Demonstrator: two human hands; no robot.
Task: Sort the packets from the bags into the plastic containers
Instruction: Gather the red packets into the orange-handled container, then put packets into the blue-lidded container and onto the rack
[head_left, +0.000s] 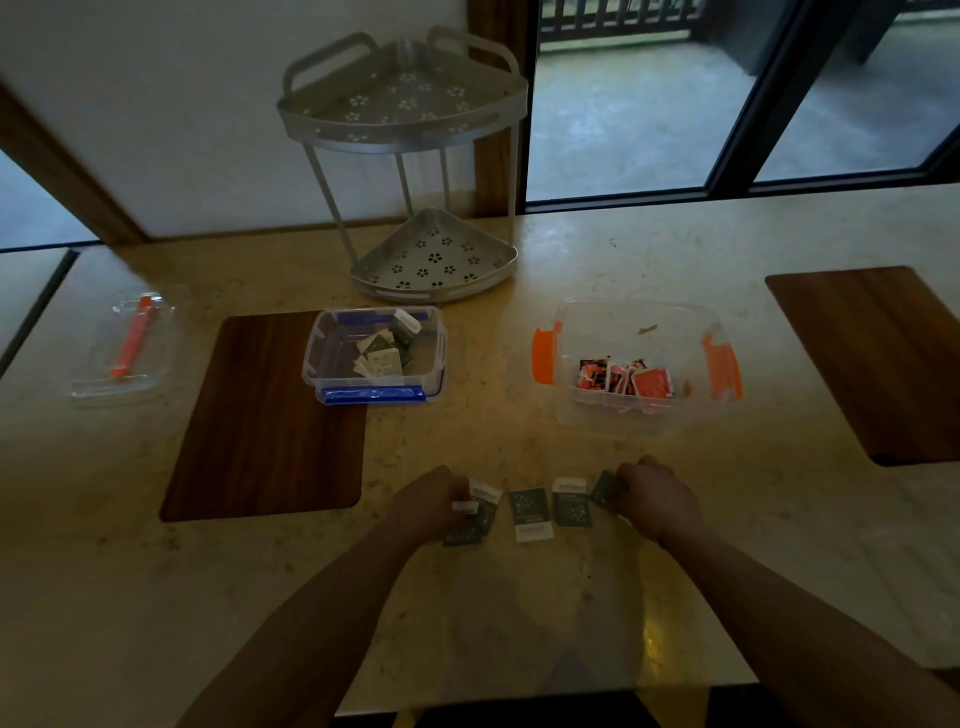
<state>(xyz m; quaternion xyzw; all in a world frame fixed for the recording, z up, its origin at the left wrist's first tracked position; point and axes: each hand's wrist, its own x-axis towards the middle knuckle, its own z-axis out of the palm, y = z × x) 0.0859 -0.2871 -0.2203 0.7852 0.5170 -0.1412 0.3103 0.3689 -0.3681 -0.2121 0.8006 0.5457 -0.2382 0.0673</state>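
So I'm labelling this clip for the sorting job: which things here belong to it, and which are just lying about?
Job:
- dark green packets on the counter, at both hands: left hand, right hand
- blue-clipped container
- orange-clipped container

Lying about:
- metal corner rack
- clear lid with orange handle
- two wooden mats

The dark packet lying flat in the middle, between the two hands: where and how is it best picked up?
Probably by its white end strip, nearest the person. The dark packet lies flat on the counter with free space there, so a thumb-and-finger pinch from above at that near edge suits it; neighbouring packets crowd its sides.
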